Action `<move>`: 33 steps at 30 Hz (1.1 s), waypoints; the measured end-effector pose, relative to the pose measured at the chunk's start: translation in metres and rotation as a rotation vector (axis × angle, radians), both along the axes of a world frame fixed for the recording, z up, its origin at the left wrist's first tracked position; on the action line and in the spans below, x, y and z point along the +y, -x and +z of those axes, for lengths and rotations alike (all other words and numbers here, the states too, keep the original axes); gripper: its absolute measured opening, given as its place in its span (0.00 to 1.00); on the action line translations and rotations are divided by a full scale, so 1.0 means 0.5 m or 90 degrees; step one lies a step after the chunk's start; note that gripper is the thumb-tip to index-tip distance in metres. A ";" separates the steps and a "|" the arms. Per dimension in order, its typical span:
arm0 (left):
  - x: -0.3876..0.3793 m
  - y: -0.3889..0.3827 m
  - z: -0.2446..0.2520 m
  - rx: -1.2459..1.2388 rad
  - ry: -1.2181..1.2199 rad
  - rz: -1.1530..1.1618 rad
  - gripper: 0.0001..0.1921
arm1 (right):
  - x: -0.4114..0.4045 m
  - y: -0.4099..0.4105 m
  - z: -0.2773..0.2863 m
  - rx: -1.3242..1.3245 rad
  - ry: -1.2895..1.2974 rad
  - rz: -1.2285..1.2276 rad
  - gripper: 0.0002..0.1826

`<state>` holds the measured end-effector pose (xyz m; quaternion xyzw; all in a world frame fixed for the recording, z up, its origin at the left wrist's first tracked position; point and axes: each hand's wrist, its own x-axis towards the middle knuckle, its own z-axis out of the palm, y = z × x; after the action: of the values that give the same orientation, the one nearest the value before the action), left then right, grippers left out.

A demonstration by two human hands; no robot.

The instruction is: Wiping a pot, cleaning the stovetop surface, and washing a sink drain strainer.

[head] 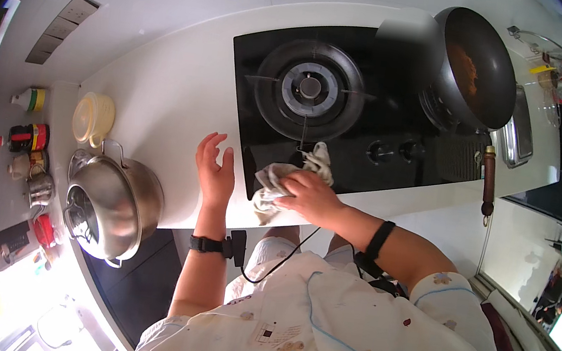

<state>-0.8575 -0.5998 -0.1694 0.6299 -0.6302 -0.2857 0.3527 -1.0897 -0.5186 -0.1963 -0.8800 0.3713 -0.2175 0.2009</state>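
Observation:
A crumpled pale cloth [271,187] is under my right hand [313,197], which grips it at the front left corner of the black glass gas hob [243,58]. Part of the cloth reaches over the hob's glass, and a lower fold hangs towards the counter's front edge. Just behind it is the left burner [309,87], with its pan supports around it and no pot on it. My left hand [215,169] is raised above the white counter [182,114], left of the hob, fingers apart and holding nothing.
On the hob's right side a dark wok [479,68] stands tilted, with reddish-brown residue inside; its wooden handle [488,181] juts past the counter's front edge. A lidded steel pot [112,201] and a cream lidded container [94,119] stand at the left. A metal tray [519,127] lies beyond the wok.

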 end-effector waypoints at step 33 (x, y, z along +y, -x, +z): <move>0.231 0.565 0.104 0.748 -0.464 -0.347 0.47 | 0.075 0.423 0.182 -0.456 -0.279 -0.408 0.27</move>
<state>-1.1401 -0.4843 -0.1172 0.2716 -0.3370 -0.8439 0.3171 -1.3014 -0.4812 -0.1053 -0.5302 0.5665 -0.4724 0.4181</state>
